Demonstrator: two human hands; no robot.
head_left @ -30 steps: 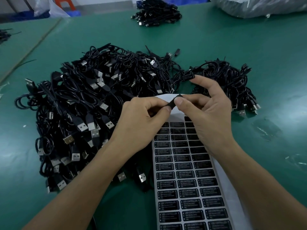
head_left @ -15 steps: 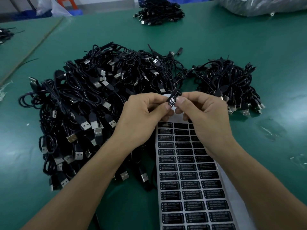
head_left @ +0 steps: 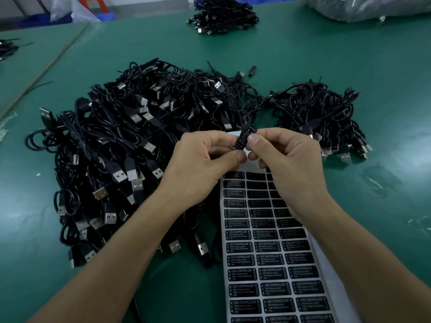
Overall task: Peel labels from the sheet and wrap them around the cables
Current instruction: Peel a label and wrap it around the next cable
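Nearest the viewer, a label sheet (head_left: 268,264) w/ rows of black "LED CONTROLLER" stickers lies flat on the green table (head_left: 349,54), its top rows already peeled to bare backing. Just above that end, both hands meet. The left hand (head_left: 205,164) pinches the lower end of one black label (head_left: 246,137) btwn thumb and curled fingers, and the right hand (head_left: 291,164) pinches its side, thumb tip pressed on the printed face. The label stands tilted, text readable, and the cable inside it is mostly hidden. To do this step well, prob. best to keep the label square to the cable, roll it tight w/ the thumbs, then press the seam down so no edge lifts. Behind the hands, to the left, sits a large cable pile (head_left: 140,136); a smaller pile (head_left: 321,113) sits to the right and a third pile (head_left: 224,17) far back, beside a plastic bag (head_left: 373,8). Vs. 1 s ago, the right index finger has folded in and the label has turned from a dark edge-on sliver to face the viewer, more upright than 0.5 s ago.
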